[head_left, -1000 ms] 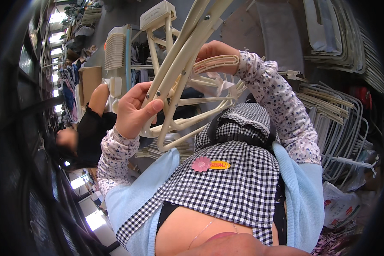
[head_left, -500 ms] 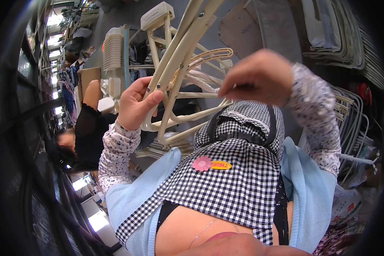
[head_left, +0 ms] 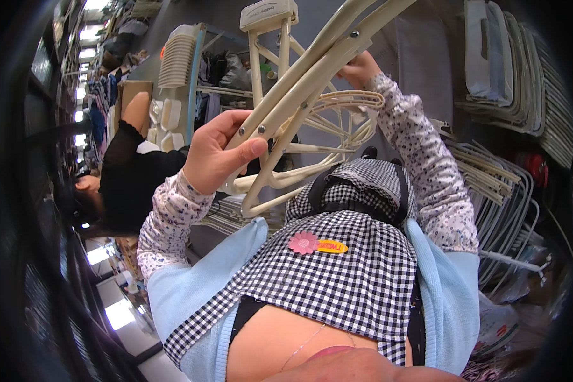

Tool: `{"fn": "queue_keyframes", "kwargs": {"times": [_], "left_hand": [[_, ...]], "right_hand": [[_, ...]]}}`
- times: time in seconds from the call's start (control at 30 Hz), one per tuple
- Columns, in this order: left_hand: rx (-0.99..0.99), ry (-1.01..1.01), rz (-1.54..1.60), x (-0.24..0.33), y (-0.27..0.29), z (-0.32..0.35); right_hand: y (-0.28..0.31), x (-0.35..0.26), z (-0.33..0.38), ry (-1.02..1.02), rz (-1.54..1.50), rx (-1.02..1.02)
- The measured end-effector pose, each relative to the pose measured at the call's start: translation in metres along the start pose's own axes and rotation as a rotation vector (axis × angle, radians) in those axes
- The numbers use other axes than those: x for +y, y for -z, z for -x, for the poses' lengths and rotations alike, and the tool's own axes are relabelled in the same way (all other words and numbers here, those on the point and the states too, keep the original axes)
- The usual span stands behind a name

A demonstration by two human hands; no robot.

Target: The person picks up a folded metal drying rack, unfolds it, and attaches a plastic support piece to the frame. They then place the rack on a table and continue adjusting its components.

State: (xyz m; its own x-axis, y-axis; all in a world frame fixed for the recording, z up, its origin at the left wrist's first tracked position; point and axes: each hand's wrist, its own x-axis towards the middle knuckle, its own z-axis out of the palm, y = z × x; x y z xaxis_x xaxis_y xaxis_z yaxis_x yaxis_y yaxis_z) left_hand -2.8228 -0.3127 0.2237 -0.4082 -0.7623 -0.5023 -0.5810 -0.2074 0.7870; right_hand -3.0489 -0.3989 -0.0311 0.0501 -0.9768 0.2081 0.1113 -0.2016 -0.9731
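A cream tubular metal folding frame (head_left: 299,79) stands tilted in front of me, its long tubes joined by bolts. My left hand (head_left: 226,153) is closed round its lower bend, thumb over the near tube. On the far side of the long tubes, my right hand (head_left: 361,69) has its fingers curled against the frame; the tubes partly hide the fingertips. A blocky cream end piece (head_left: 267,15) caps the frame at the top. Between the hands, a slotted cream loop (head_left: 356,99) sticks out to the right.
A co-worker in black (head_left: 143,184) is close at the left, near a cardboard box (head_left: 137,95). Stacked cream trays (head_left: 177,60) stand by a blue-edged rack (head_left: 195,76). On the right are stacked pale panels (head_left: 487,57) and tubular frames (head_left: 496,184).
My right hand has moved away from me and up, from the near side to behind the frame's long tubes. The frame and my left hand have shifted slightly right.
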Motion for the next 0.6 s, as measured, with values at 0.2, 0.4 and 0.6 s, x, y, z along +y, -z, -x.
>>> {"fn": "queue_keyframes", "kwargs": {"times": [0.2, 0.4, 0.6], "left_hand": [[0.133, -0.094, -0.007, -0.025, 0.012, 0.009], [0.18, -0.082, 0.036, -0.018, 0.016, 0.004], [0.151, -0.076, 0.017, -0.004, 0.007, -0.001]], "right_hand": [[0.015, -0.028, 0.095, -0.488, 0.043, -0.582], [-0.006, -0.045, 0.103, 0.128, 0.632, 0.071], [-0.054, -0.08, 0.063, 0.266, 0.042, -0.082]]}}
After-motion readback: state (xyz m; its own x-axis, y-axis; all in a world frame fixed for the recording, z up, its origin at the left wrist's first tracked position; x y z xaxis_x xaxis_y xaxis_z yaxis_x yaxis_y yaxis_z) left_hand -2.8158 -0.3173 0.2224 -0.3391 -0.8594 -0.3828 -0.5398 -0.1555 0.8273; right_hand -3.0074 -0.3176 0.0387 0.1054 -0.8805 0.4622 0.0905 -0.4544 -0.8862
